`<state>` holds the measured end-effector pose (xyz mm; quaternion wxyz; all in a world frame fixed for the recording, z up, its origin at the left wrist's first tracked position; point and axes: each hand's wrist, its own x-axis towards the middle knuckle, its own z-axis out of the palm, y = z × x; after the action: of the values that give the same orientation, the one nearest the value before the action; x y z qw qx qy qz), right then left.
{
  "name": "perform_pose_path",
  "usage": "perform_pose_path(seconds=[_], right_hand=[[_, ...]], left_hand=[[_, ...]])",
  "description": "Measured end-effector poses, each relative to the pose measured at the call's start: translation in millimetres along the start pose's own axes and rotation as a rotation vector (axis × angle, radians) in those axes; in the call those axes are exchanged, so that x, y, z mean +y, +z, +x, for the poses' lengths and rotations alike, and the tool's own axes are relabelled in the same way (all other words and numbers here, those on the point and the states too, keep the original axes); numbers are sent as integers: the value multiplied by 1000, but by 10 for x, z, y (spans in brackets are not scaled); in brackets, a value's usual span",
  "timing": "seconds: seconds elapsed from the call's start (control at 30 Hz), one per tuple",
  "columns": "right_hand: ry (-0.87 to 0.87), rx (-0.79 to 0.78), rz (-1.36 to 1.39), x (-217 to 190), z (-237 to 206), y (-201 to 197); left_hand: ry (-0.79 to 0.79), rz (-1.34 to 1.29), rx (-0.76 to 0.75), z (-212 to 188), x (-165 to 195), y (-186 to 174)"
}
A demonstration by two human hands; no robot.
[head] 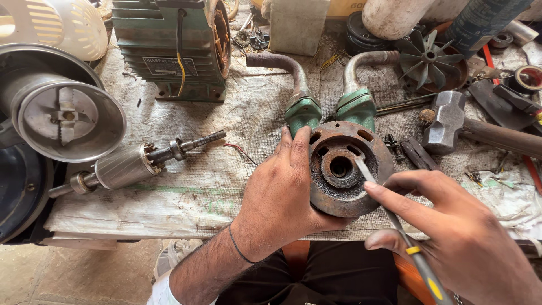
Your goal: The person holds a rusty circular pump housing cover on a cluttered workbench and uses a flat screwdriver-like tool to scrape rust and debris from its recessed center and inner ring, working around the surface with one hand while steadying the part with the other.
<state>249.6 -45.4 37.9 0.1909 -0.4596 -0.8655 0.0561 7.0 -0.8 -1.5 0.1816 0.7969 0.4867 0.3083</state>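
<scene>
Rusty pump casing [344, 169] at table [186, 192] edge, clamped at 9 o'clock by left hand [279, 197]. Screwdriver [389, 212] gripped in right hand [451, 237], tip in bore recess. Scraping best kept shallow, casing held steady.

Rusty round pump casing [339, 192], tilted, w/ screwdriver [370, 181] inside.

Pump housing [344, 169]: rusty rough cast metal, matt. Screwdriver [370, 178] blade bare steel. Rotor [121, 166] smooth shiny metal. Counter [197, 192] cover: coarse woven cloth.
</scene>
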Motion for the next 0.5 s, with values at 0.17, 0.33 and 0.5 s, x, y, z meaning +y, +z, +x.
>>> perform_pose_path(seconds=[0.17, 0.33, 0.5], right_hand=[[69, 103, -36, -86, 25, -2], [91, 108, -25, -128, 80, 47], [86, 116, -47, -148, 110, 30]], left_hand=[[1, -18, 18, -11, -2, -3], [-4, -13, 1, -4, 5, -3], [24, 7, 33, 3, 15, -14]])
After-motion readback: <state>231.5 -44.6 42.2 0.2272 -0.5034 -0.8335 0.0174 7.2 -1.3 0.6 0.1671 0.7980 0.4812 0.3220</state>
